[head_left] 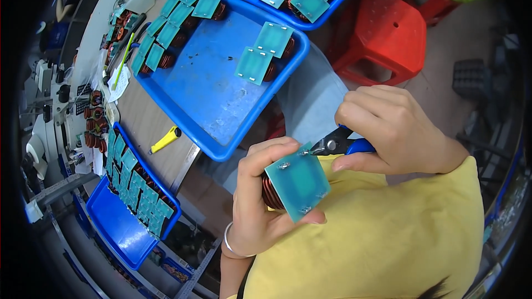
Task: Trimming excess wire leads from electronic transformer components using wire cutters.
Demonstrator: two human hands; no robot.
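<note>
My left hand point(255, 199) grips a copper-wound coil mounted on a green circuit board point(299, 181), tilted with its soldered face toward me. Dark red windings point(270, 194) show behind the board's left edge. Shiny solder joints with pins sit near the board's corners. In my right hand point(393, 124) is a pair of side cutters point(332, 144) with blue and black handles. The cutter tips are at the joint near the board's upper corner; whether the blades are closed on a pin is too small to tell.
Ahead, a blue tray point(221, 152) holds several coil boards along its left and right sides. Another full blue tray point(316, 24) lies beyond it. A third tray point(113, 227) of boards stands at left. A yellow utility knife point(165, 140) lies on the table. A red stool point(382, 33) stands at right.
</note>
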